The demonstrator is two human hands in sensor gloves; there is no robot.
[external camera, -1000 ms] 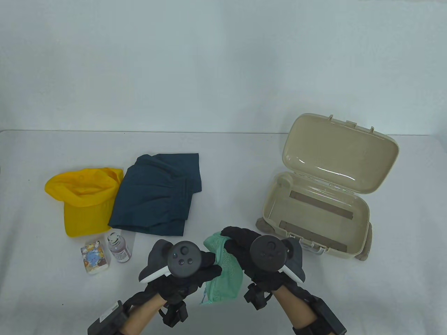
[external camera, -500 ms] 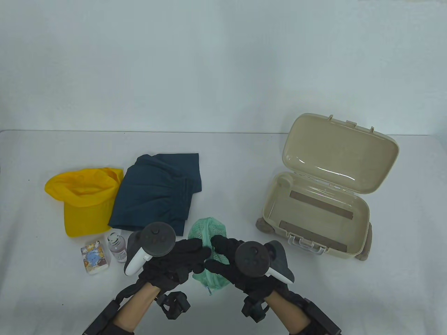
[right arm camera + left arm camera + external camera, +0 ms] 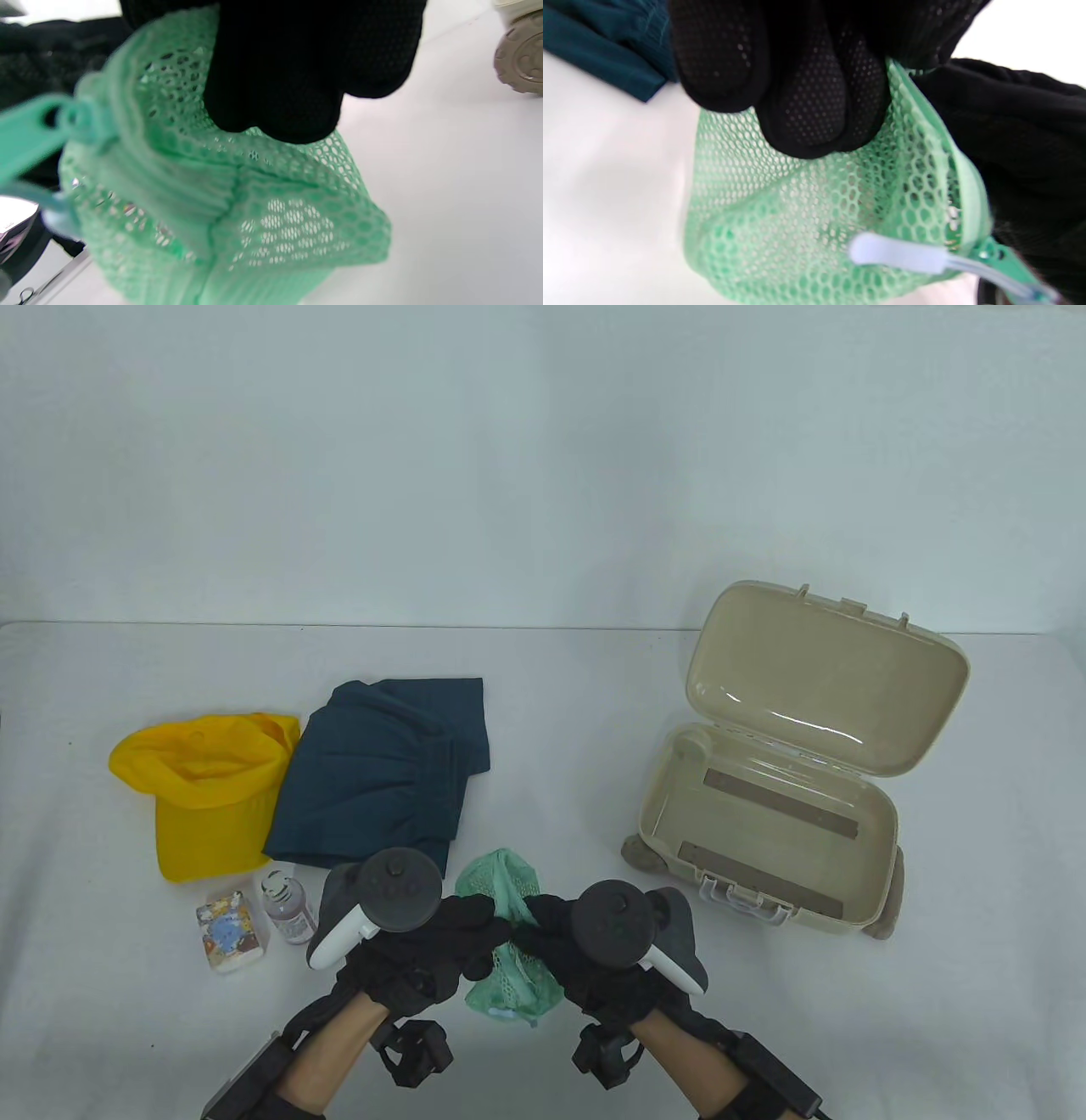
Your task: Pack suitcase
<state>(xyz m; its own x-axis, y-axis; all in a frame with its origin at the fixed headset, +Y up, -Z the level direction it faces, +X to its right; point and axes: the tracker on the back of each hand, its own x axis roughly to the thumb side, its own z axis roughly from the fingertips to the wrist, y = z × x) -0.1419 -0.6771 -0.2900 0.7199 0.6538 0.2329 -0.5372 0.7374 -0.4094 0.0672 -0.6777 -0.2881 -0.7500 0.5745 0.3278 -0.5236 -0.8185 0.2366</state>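
Observation:
Both hands hold a green mesh bag (image 3: 502, 933) just above the table's front middle. My left hand (image 3: 462, 929) pinches its left side and my right hand (image 3: 543, 929) pinches its right side. Up close, the mesh bag (image 3: 814, 224) shows a zip with a pale pull tab (image 3: 895, 254), and the left fingers (image 3: 806, 106) curl over its top. The right fingers (image 3: 292, 76) grip the mesh bag (image 3: 229, 212) from above. The beige suitcase (image 3: 882, 848) lies open at the right, its inside bare, with the lid (image 3: 827, 674) standing up behind.
A folded dark teal garment (image 3: 386, 772) and a yellow cap (image 3: 204, 789) lie at the left. In front of them stand a small bottle (image 3: 284, 903) and a patterned tissue pack (image 3: 229, 933). A suitcase wheel (image 3: 519, 59) shows in the right wrist view.
Both hands shifted left with the mesh bag, away from the suitcase, and turned it between them. Both hands have since drawn closer together on the bag.

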